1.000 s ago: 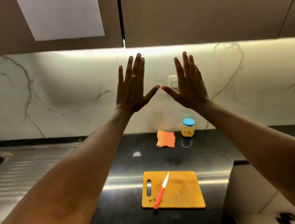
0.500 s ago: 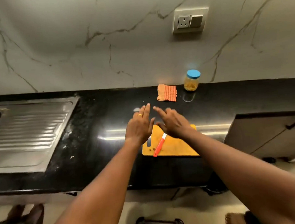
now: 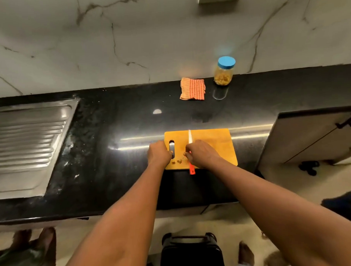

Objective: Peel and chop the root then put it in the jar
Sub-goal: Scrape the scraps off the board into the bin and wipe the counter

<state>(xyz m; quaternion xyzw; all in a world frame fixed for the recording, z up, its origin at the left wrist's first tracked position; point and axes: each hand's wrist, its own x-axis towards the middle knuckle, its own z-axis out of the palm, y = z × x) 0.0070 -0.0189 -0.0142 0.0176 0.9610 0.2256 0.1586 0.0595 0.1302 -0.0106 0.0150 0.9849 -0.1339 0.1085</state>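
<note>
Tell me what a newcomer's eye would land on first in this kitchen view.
The orange cutting board at the front edge of the counter draws the eye, the left hand gripping its slotted side and the right hand closed over a red-handled knife, small root pieces between them. Behind, by the wall, a blue-lidded jar stands beside a striped cloth.

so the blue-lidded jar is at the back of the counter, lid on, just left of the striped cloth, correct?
Not left. The head view shows the jar just right of the striped cloth. The rest holds: it stands at the back of the counter with its blue lid on.
</note>
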